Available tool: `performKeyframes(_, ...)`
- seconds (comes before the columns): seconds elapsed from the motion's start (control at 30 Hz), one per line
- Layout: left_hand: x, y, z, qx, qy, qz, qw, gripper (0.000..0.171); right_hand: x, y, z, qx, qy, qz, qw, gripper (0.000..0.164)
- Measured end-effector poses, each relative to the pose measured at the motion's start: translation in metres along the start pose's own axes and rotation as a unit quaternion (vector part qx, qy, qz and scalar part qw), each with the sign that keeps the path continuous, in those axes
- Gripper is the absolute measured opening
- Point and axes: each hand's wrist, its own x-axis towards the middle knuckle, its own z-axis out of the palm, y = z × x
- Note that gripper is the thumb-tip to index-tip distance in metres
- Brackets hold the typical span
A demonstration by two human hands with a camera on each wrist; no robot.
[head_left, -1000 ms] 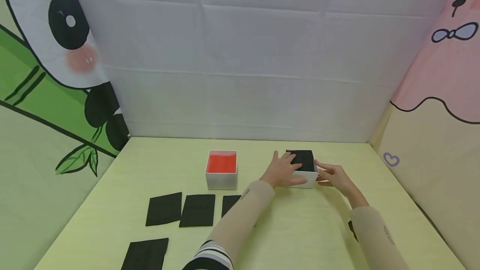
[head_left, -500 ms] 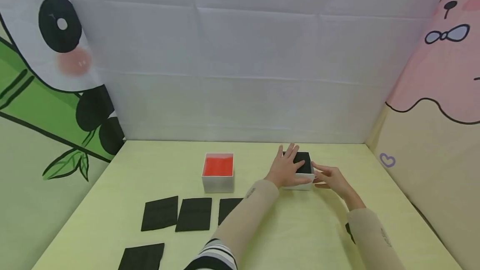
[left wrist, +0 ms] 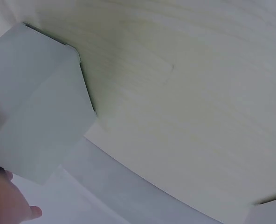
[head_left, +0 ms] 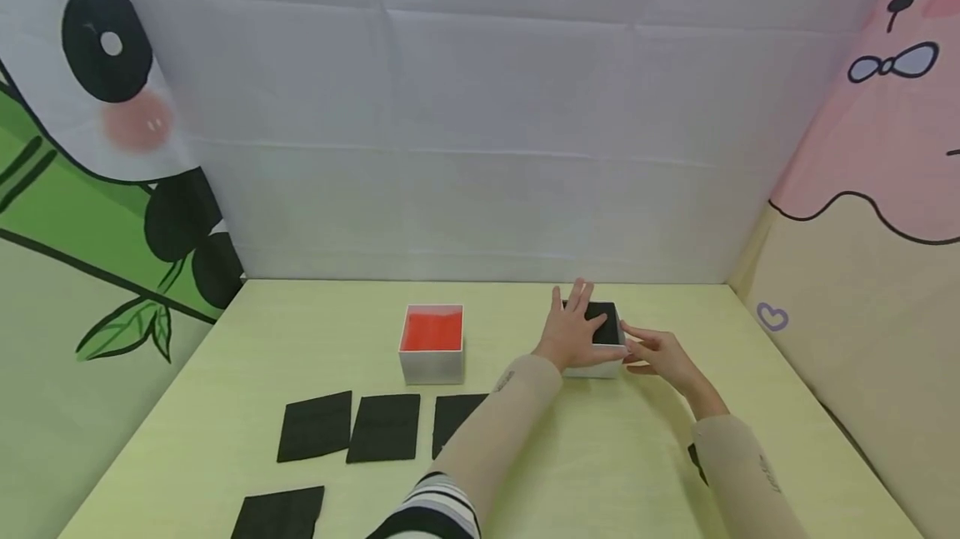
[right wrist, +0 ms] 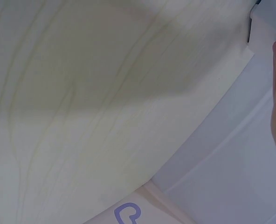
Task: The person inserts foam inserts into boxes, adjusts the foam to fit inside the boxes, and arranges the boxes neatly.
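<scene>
Quietly, two hands share one small white box [head_left: 596, 371], the left hand [head_left: 572, 335] splayed across its top over a black sheet [head_left: 609, 329], the right hand [head_left: 663, 357] laying its fingers against the near right wall. Neither is clamped; whether left thumb and right fingertips touch at the corner cannot be told. Small dark lettering marks the beige left sleeve [head_left: 517, 393] and the beige right sleeve [head_left: 738, 456], too small to read; a striped cuff [head_left: 438, 506] rings the left forearm. Left of the hands stands a second white box [head_left: 432, 367], red inside. Nearer the person, left of the left forearm, lie four black squares [head_left: 384, 429], one partly hidden by that arm. The pale yellow, wood-grained tabletop [head_left: 622, 472] meets a creased white backdrop [head_left: 487, 106] beyond the hands. A cartoon panda [head_left: 111, 43] decorates the left wall, a pink character [head_left: 877, 139] and purple heart [head_left: 772, 316] the right.
</scene>
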Motion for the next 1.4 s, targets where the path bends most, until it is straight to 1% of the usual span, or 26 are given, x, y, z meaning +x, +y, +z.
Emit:
performKeyframes(0.2,0.0018,0.0005,-0.0024,-0.035,-0.023,-0.027,0.9987,0.08,0.002,-0.0007,-0.0012,0.002,-0.001,0.001,1.0,0.046)
performKeyframes(0.33,0.0016,0.0002,-0.0036,-0.043,-0.034,-0.031,0.998,0.079,0.002,-0.0014,-0.0003,0.005,0.001,-0.002,1.0,0.046)
performKeyframes(0.43,0.0006,-0.0005,-0.003,-0.038,-0.035,-0.022,0.9984,0.08,0.0013,-0.0016,0.0002,0.006,0.0,-0.001,1.0,0.046)
performKeyframes(0.5,-0.0001,-0.0013,-0.002,-0.03,-0.029,-0.02,0.9989,0.083,0.0006,-0.0017,0.0004,0.006,0.001,0.001,1.0,0.046)
performKeyframes(0.7,-0.0003,-0.0042,-0.0015,0.001,-0.002,-0.028,0.9996,0.09,-0.001,-0.0008,-0.0005,0.005,0.004,-0.001,1.0,0.047)
performKeyframes(0.77,-0.0004,-0.0049,-0.0025,0.007,0.001,-0.027,0.9996,0.091,-0.0014,0.0001,-0.0009,0.004,0.004,0.0,1.0,0.046)
performKeyframes(0.9,-0.0007,-0.0054,-0.0042,0.01,-0.006,-0.03,0.9995,0.093,-0.0021,0.0027,-0.0016,0.002,0.01,0.008,1.0,0.046)
performKeyframes(1.03,-0.001,-0.0058,-0.0046,0.01,-0.017,-0.041,0.999,0.093,-0.0022,0.0039,-0.0017,0.002,0.012,0.006,1.0,0.047)
performKeyframes(1.23,0.0002,-0.0067,-0.003,-0.013,-0.019,-0.061,0.9979,0.092,-0.0007,0.0031,0.0004,0.008,0.012,0.0,1.0,0.047)
performKeyframes(1.4,-0.0003,-0.0072,0.0005,-0.042,-0.035,-0.077,0.9955,0.089,0.0005,0.0022,0.0021,0.01,0.008,0.002,1.0,0.046)
